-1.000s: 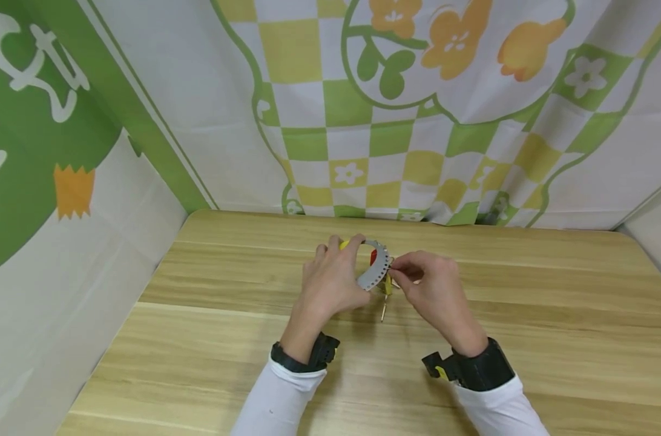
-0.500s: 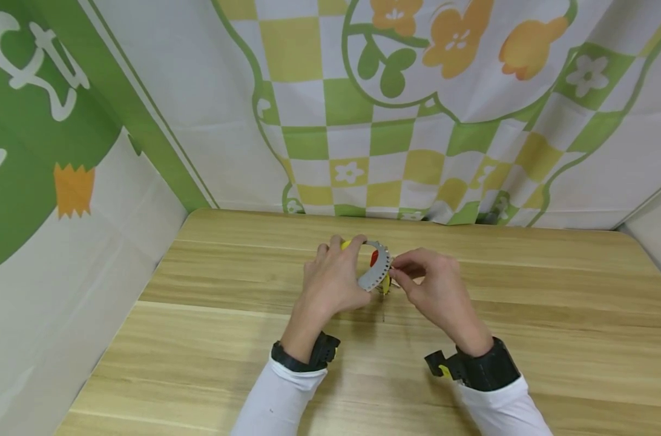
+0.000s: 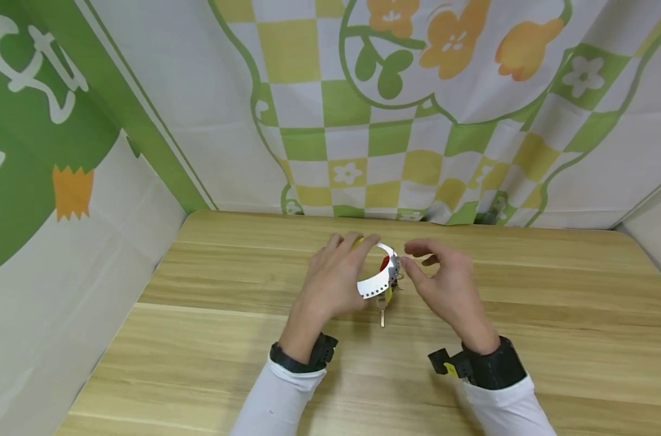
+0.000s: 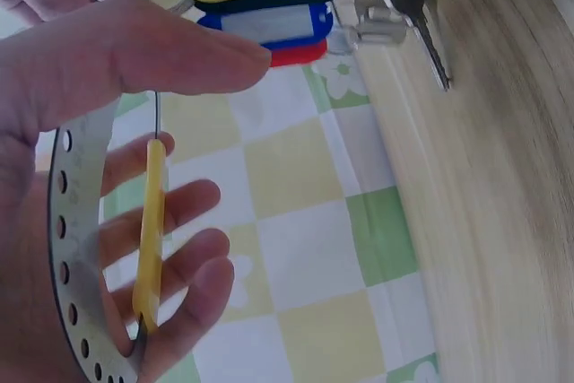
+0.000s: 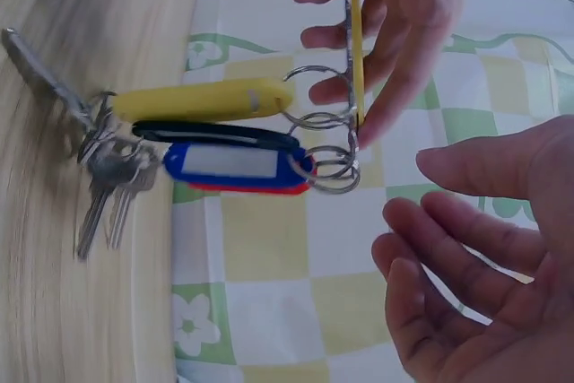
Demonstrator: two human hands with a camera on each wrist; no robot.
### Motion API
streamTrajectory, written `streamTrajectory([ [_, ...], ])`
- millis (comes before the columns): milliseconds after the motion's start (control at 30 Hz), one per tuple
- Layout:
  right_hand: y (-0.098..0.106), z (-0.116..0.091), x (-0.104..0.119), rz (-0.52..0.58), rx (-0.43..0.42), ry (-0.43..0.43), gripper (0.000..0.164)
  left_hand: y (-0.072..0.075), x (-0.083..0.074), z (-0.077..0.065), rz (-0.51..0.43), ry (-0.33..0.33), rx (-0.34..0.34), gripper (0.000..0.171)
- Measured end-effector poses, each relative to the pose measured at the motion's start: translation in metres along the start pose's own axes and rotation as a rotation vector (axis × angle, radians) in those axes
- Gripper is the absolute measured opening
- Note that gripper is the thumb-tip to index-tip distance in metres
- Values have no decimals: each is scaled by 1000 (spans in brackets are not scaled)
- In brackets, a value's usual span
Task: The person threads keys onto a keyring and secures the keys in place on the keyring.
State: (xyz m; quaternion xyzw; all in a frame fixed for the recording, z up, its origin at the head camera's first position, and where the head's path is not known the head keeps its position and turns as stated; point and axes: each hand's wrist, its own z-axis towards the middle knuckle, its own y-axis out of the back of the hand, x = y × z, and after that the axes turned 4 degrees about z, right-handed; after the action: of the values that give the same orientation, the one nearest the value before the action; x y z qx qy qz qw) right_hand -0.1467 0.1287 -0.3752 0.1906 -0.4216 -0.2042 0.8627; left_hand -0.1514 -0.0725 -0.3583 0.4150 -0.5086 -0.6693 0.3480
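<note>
My left hand (image 3: 333,272) holds a curved metal key holder (image 3: 375,284) with a row of small holes along its edge and a yellow grip (image 4: 151,221). Several split rings (image 5: 334,172) sit at its edge, as the right wrist view shows. From them hang a yellow key tag (image 5: 202,100), a dark green one (image 5: 215,134), a blue one (image 5: 233,161) and a red one (image 5: 256,189), with keys (image 5: 94,213) at their ends. Just to the right, my right hand (image 3: 447,278) is apart from the rings, fingers loosely bent around nothing.
Below the hands lies a light wooden table (image 3: 200,363). A checked, flower-printed curtain (image 3: 352,139) hangs behind its far edge. To the left stands a green and white printed sheet (image 3: 107,230). Each wrist wears a black strap (image 3: 485,363).
My right hand has come off the holder's edge, where its fingertips were pinching, and drawn slightly right. The key holder has shifted a little right and tilted, its face now brighter.
</note>
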Motion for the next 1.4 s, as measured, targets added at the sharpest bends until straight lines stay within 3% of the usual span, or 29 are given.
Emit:
streamTrajectory([
  [200,2,1,0,32,54,-72,34,-1,-3,2,48,-72,31,111],
  [633,3,1,1,94,184,-231,44,-4,-9,2,25,-150,82,111],
  [900,3,2,1,108,178,-256,44,-6,-12,2,-4,-168,84,108],
  [1400,4,3,-1,260,127,-310,38,-10,-17,3,-2,-214,70,105],
])
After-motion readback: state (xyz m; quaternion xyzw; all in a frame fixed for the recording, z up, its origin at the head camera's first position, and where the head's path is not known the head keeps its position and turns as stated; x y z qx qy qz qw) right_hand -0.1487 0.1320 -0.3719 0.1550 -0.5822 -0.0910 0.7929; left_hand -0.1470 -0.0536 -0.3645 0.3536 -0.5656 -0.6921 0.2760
